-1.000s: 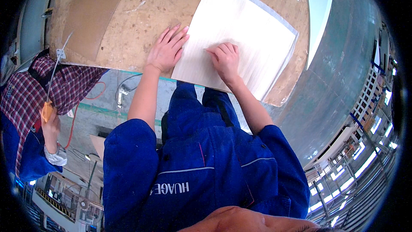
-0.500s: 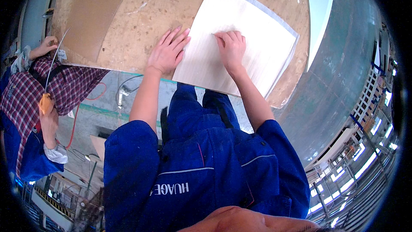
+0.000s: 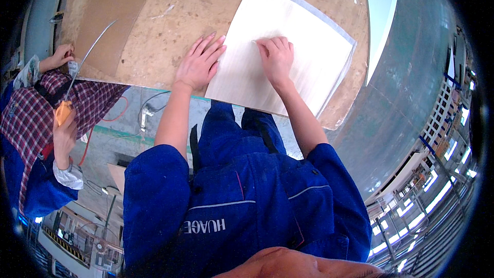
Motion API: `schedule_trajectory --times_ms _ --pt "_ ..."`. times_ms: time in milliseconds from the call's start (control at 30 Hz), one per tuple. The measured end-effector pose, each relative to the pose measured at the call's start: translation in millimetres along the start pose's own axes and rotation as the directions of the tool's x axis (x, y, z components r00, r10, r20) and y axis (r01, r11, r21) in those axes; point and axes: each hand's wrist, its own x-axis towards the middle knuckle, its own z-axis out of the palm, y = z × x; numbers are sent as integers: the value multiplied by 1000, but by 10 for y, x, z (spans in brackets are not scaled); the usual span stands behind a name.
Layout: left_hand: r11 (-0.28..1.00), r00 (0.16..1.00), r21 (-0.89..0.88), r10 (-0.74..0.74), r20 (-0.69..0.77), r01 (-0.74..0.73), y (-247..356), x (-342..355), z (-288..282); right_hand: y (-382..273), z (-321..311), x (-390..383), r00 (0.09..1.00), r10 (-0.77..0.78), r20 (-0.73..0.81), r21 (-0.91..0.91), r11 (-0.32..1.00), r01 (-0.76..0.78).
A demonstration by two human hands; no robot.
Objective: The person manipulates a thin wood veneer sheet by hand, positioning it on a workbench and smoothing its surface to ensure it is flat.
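Note:
A pale wood-grain panel (image 3: 303, 36) lies on the worn wooden workbench (image 3: 180, 0) in front of me, with a greyish strip along its far and right edges. My left hand (image 3: 199, 64) rests flat, fingers spread, at the panel's left edge, fingertips touching or close to it. On the panel's middle sits my right hand (image 3: 278, 61), thumb and fingers pinched together. Something tiny and pale may poke out at the fingertips; its kind is too small to make out.
On the left, a co-worker in a checked apron holds a long, thin, curved metal tool with an orange handle (image 3: 63, 112) beside a brown board (image 3: 109, 33). A white panel edge (image 3: 383, 15) stands at the bench's right. A red hose (image 3: 87, 146) hangs below.
The co-worker's orange-handled tool has tipped to the right, its tip now over the brown board. My hands stay almost in the same place; the whole view has shifted slightly.

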Motion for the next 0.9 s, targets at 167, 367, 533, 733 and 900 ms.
schedule_trajectory --times_ms 167,367,533,733,900 --pt "1000 1000 -9 -10 11 10 10 2 -20 39 28 -49 999 -47 11 31 998 47" --pt "1000 1000 -3 -6 10 6 12 1 -22 20 14 1 1000 5 26 31 1000 -6" --pt "1000 1000 8 -15 22 15 8 -9 -14 -11 1 -40 998 -9 69 47 999 6" --pt "999 999 49 -14 45 11 1 -2 -22 -17 72 3 998 18 58 64 998 -22" --pt "997 997 70 -23 67 18 -2 -4 -12 -73 42 14 998 18 53 92 995 -23"
